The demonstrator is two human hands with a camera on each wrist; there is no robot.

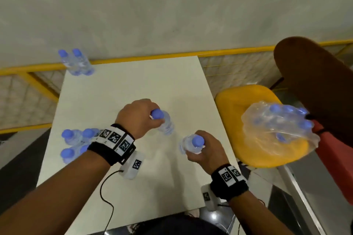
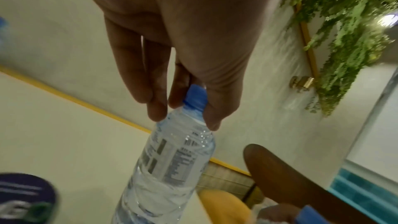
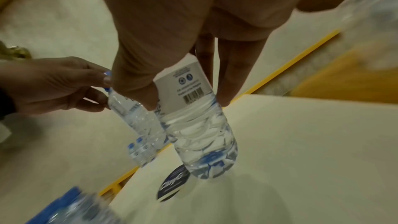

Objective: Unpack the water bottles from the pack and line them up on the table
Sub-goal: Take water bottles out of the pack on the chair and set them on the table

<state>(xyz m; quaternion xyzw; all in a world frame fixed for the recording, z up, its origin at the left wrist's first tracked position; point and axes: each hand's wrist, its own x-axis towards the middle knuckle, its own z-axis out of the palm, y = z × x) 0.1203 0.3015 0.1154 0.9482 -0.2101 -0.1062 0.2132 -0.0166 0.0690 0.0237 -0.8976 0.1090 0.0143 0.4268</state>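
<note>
My left hand grips a clear water bottle by its blue cap, held above the middle of the pale table. My right hand is curled round the label of a second bottle, which hangs a little above the table nearer to me. The torn plastic pack, with several blue-capped bottles inside, lies on a yellow chair seat to the right. Two bottles stand at the table's far left corner. Several bottles stand at its near left edge, partly hidden by my left wrist.
A brown chair back rises behind the pack at the right. A yellow rail runs along the table's far side below a grey wall. A dark round sticker lies on the table under the right bottle.
</note>
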